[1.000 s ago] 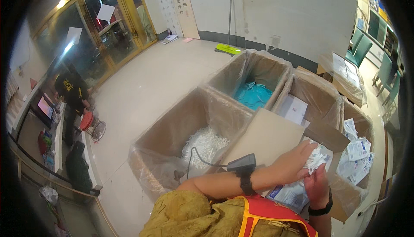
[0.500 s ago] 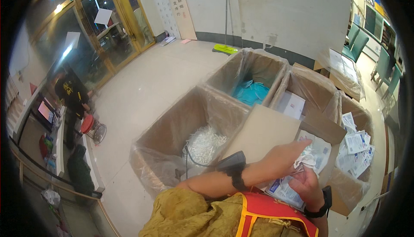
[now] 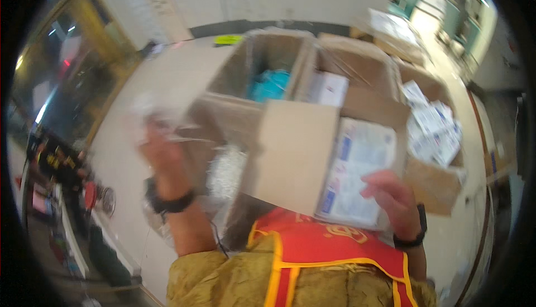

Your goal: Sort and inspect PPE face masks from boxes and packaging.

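Note:
My left hand [image 3: 162, 148], smeared by motion, is raised over the left side of a plastic-lined carton [image 3: 204, 111] holding a pile of small white pieces [image 3: 226, 170]. Hazy clear plastic film [image 3: 146, 105] shows around its fingertips; whether the fingers grip it is too blurred to tell. My right hand [image 3: 388, 195] hovers above flat white-and-blue packets [image 3: 363, 153] in an open cardboard box. Its fingers are loosely bent and apart, with nothing visible in them. A wide cardboard flap [image 3: 296, 150] of that box lies between my hands.
Behind stand a lined carton with turquoise items [image 3: 271, 85] and one with a white pack [image 3: 328, 89]. A carton on the right holds loose white packets [image 3: 435, 128]. A person in dark clothing [image 3: 56, 159] is at the far left, beside a red stool [image 3: 90, 195].
My hands have parted: the left swung far left from the open box, while the right stayed over it. The white bundle between them is gone from there. The view has shifted right.

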Demonstrator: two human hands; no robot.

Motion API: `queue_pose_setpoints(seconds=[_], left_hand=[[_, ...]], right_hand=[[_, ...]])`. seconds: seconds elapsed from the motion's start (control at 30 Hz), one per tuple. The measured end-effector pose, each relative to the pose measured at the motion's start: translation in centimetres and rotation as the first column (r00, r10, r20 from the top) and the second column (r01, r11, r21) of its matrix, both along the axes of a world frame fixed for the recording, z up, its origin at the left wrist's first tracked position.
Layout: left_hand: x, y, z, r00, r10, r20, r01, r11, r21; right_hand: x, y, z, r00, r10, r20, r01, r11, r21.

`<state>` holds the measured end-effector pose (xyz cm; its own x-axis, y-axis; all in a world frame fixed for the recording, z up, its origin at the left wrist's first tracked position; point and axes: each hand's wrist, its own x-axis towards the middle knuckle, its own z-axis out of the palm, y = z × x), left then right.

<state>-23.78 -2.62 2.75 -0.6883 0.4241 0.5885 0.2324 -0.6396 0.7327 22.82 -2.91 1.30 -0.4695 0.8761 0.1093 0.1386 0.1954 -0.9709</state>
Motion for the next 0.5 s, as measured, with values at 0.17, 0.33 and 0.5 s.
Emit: queue_pose_setpoints(seconds=[0.17,0.33,0.5], left_hand=[[-3.4,-0.1,0.1,0.951,0.244,-0.189,-0.269,0.955,-0.124],[-2.6,0.7,-5.9,0.795,-0.142,-0.590,-0.356,0.680,-0.642],[5.7,3.4,-5.9,0.885,-0.338,-0.319,0.033,0.731,-0.681]], right_hand=[[0.5,1.1,-0.7,0.997,-0.060,-0.050,0.057,0.996,-0.066],[0.7,3.3,-1.5,0.995,-0.092,0.043,0.091,0.996,0.020],[0.0,5.5,-4.4,0.936,-0.044,0.350,-0.104,0.915,0.391]])
